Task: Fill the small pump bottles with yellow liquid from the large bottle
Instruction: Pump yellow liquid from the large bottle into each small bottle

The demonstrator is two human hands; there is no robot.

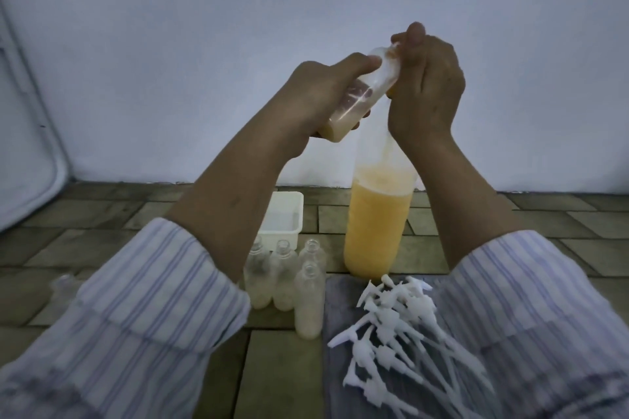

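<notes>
Large bottle [377, 224] standing on floor, neck rising into right hand [425, 92], fingers curling round its top. Small bottle [360, 99] tilting, left hand [320, 99] fingers clamping round it, mouth meeting right fingers; keeping mouths aligned advisable. Below fingers: open bottles [289, 275] and pump tops [401, 326] crowding; open room lying above.

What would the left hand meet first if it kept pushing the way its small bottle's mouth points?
Probably the right hand: the small bottle in the left hand already tilts up-right against its fingers. Depth is unclear.
</notes>
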